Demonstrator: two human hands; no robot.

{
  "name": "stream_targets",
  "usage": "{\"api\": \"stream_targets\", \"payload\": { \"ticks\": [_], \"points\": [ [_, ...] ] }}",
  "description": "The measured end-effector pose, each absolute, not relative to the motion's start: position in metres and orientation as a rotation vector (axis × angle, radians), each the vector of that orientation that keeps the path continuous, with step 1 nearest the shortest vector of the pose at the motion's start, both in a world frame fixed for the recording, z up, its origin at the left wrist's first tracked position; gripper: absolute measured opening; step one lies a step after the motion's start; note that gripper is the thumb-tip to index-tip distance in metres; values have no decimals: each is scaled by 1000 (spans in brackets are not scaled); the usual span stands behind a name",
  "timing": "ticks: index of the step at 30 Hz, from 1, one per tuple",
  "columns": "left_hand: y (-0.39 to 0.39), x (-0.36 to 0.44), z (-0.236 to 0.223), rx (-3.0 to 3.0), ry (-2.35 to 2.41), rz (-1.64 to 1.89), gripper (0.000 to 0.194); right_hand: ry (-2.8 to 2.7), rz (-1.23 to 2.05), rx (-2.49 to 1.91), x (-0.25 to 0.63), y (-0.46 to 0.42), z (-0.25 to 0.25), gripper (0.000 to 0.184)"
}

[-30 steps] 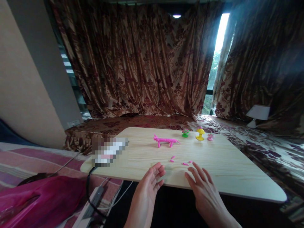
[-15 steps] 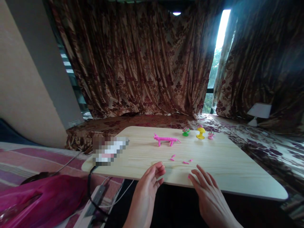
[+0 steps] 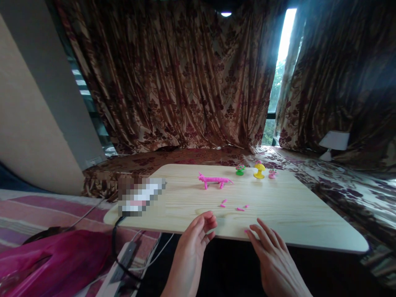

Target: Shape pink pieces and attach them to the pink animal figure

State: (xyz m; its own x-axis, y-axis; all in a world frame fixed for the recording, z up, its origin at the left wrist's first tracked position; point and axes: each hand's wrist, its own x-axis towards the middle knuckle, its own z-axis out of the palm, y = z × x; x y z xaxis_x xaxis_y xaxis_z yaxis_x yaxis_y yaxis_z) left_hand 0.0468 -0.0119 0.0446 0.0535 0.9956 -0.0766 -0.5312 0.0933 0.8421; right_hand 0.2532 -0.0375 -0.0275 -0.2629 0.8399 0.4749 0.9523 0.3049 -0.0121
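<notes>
Both hands are at the table's near edge. My left hand has its fingers loosely curved and apart, with nothing visible in them. My right hand is palm down. A small pink clay piece shows at its thumb tip, close under the forefinger; the other fingers are stretched out. Beyond the hands lie several small pink clay bits. Farther back a pink clay animal figure with a long body, horns and thin tail stands on its legs.
At the table's back stand a green mushroom figure, a yellow one and a small pink one. A blurred-out device with a black cable lies at the left. A white lamp stands far right.
The view has shifted slightly, so the table things sit a little farther left and up. My hands keep nearly the same pose, and the pink piece stays at my right thumb.
</notes>
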Motion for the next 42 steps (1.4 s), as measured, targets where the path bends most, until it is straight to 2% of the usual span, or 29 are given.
{"api": "stream_targets", "payload": {
  "ticks": [7,13,18,24,27,34,42],
  "points": [
    [-6,47,34,735,815,1337,30,-2126,-357,-1649,247,-25,-17,57],
    [-11,48,38,752,820,1326,29,-2121,-291,-1600,252,-28,-17,62],
    [-4,51,28,702,863,1322,30,-2084,-148,-1620,254,-20,-10,55],
    [9,48,16,666,889,1332,36,-2087,-113,-1596,261,-7,-5,57],
    [9,49,15,661,886,1321,35,-2064,-84,-1606,266,-4,-1,49],
    [9,47,13,656,861,1328,33,-2091,-109,-1600,256,6,12,16],
    [9,46,14,654,864,1323,32,-2016,-244,-1755,291,31,17,18]
  ]
}}
